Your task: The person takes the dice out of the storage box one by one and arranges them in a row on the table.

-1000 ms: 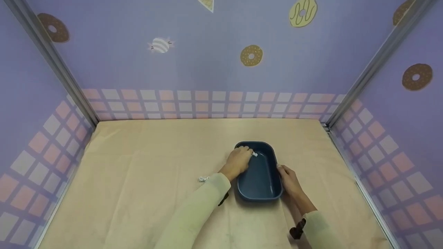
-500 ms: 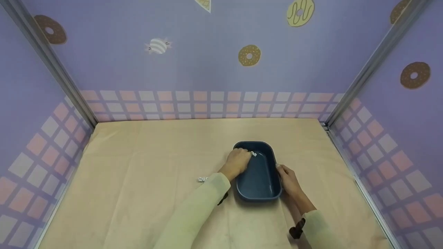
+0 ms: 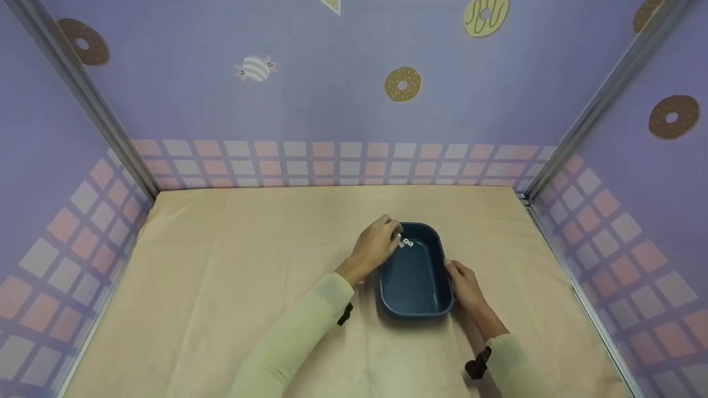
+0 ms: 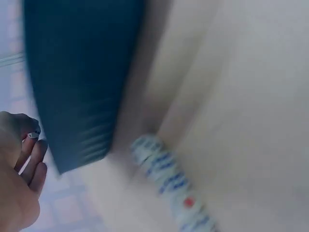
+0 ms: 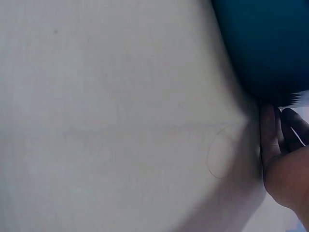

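A deep blue rectangular box point(image 3: 416, 282) sits on the cloth, with several small white dice point(image 3: 406, 242) inside at its far end. Over the box's far left rim, my left hand point(image 3: 376, 243) pinches a die point(image 4: 34, 135) between thumb and fingertips. My right hand point(image 3: 467, 284) holds the box by its right side, thumb at the rim and fingers against the outer wall, as the right wrist view also shows. A row of dice point(image 4: 174, 186) with blue and red pips lies beside the box; in the head view my left forearm mostly hides it.
A pale cloth point(image 3: 249, 249) covers the table. Purple walls with a checked border point(image 3: 337, 163) enclose it at the back and on both sides, with metal posts point(image 3: 105, 121) at the corners.
My left hand has risen from inside the box to its far left rim, and more dice show there. My left forearm has shifted left over the row of dice. The right hand keeps its hold.
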Demonstrator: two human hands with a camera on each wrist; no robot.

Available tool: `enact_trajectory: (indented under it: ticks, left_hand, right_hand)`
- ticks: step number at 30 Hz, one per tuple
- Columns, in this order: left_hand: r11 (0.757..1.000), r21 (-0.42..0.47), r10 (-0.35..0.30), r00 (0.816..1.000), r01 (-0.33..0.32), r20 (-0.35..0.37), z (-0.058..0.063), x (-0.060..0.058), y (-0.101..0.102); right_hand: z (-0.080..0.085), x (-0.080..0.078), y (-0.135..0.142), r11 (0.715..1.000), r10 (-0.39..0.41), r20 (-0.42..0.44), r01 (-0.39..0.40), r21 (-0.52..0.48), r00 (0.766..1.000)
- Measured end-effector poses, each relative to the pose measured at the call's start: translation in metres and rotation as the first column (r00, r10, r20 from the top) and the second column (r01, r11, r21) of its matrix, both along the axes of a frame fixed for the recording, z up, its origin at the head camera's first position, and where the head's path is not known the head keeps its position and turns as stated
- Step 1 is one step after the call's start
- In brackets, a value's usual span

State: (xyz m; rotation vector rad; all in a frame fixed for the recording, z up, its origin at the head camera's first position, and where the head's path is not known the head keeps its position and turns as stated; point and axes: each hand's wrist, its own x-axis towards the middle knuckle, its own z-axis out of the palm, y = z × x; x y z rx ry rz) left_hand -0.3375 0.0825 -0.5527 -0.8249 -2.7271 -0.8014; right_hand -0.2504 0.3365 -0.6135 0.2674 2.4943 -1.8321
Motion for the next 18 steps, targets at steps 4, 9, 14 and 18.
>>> enact_trajectory:
  ticks: [4,9,14,18]
  left_hand:
    - [0.992,0.121,-0.051,0.998,0.046,0.037,0.016,0.005,-0.027]
    - [0.992,0.114,-0.063,0.996,0.056,0.057,0.019,0.015,-0.073]
    - [1.0,0.014,-0.024,0.994,0.023,0.106,0.007,0.023,-0.119]
    - [0.997,-0.07,-0.007,0.985,0.019,0.174,0.0,0.034,-0.148]
  right_hand:
    - [0.0,-0.001,0.0,1.0,0.006,-0.004,-0.006,0.01,1.0]
    - [0.002,-0.001,0.0,0.999,0.03,-0.013,-0.029,0.036,0.999]
    - [0.002,-0.002,-0.001,0.999,0.013,-0.014,-0.013,0.033,1.0]
    - [0.002,-0.001,0.0,1.0,0.02,0.008,-0.02,0.015,1.0]
